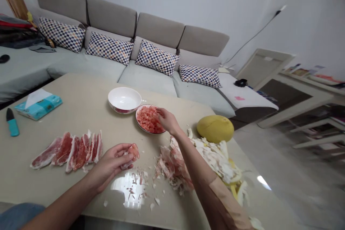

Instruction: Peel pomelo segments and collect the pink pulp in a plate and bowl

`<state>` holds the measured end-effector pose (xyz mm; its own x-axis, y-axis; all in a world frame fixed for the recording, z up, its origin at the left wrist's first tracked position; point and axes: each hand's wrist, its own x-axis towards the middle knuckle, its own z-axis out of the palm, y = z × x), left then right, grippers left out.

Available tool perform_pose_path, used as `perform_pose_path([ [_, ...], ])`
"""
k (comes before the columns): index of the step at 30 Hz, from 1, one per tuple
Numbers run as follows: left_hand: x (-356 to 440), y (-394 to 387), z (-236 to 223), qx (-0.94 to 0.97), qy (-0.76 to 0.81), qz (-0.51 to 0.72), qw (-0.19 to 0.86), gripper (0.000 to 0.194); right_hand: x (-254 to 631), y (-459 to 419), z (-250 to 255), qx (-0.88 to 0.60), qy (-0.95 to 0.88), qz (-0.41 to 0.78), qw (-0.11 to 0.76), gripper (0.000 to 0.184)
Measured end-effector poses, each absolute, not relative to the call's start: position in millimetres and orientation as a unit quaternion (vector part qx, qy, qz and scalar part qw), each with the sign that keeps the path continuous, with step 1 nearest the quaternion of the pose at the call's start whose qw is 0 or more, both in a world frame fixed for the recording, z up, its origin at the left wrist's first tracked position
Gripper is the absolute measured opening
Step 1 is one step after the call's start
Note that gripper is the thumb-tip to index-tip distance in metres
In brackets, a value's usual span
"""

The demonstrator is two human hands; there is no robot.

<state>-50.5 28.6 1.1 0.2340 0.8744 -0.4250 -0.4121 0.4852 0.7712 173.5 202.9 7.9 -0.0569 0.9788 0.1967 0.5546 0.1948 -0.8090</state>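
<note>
In my left hand (115, 163) is a partly peeled pomelo segment (134, 151), its red flesh showing between thumb and fingers above the table. My right hand (167, 119) reaches over the right edge of a dark-rimmed plate (140, 125) heaped with red pomelo flesh (149, 118). Its fingertips touch or hover at the pile; whether they grip a piece is hidden. Several unpeeled pomelo segments (77, 151) lie in a row left of my left hand. Under my right forearm spreads a heap of pinkish membrane peelings (172, 165).
A white bowl (124, 97) stands behind the plate. A whole yellow pomelo (215, 128) sits at the right beside white and yellow rind (215, 154). A tissue pack (40, 105) and a turquoise-handled knife (13, 124) lie at the left. A sofa (151, 77) runs behind the table.
</note>
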Motion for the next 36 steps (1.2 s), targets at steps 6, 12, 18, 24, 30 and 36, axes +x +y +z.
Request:
perform_pose_path([
  [6, -55, 32, 2, 0.277, 0.463, 0.441, 0.718, 0.044, 163, 208, 10, -0.557, -0.71, 0.225, 0.368, 0.018],
  [12, -50, 29, 5, 0.335, 0.472, 0.434, 0.691, 0.046, 153, 135, 13, -0.513, -0.723, 0.282, 0.367, 0.018],
  [18, -42, 24, 7, 0.406, 0.46, 0.426, 0.665, 0.039, 145, 38, 7, -0.486, -0.647, 0.452, 0.374, 0.028],
  [24, -34, 16, 2, 0.454, 0.444, 0.423, 0.646, 0.034, 138, 12, 2, -0.505, -0.593, 0.478, 0.407, 0.036],
  [30, -30, 11, 3, 0.465, 0.467, 0.421, 0.623, 0.036, 142, 12, -3, -0.496, -0.652, 0.378, 0.43, 0.013],
  [36, -32, 10, 4, 0.504, 0.463, 0.405, 0.606, 0.031, 146, 12, -8, -0.455, -0.751, 0.221, 0.424, 0.016],
])
